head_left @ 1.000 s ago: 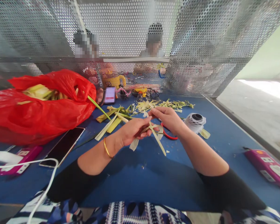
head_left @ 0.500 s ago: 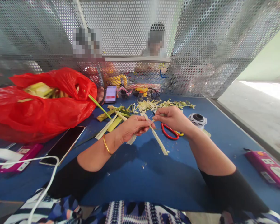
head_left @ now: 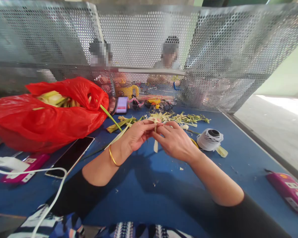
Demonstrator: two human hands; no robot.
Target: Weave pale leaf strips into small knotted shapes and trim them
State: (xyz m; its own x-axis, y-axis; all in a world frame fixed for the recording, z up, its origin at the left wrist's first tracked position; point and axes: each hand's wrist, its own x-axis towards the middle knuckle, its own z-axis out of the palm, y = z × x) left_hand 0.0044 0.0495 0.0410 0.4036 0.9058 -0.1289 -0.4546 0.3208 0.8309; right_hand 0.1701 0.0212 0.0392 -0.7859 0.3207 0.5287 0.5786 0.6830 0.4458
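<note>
Head view, leaf strip [head_left: 155,146] between left hand [head_left: 138,135], right hand [head_left: 175,142], end below

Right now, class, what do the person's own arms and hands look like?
Black sleeves stop well short of the left hand and right hand, both gloveless. A slim gold-coloured bangle circles the left wrist; the right wrist shows none.

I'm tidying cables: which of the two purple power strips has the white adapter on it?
The left strip, beside the flat dark-screened phone: the white adapter sits on it. None shows on the right strip, at the picture's edge.
</note>
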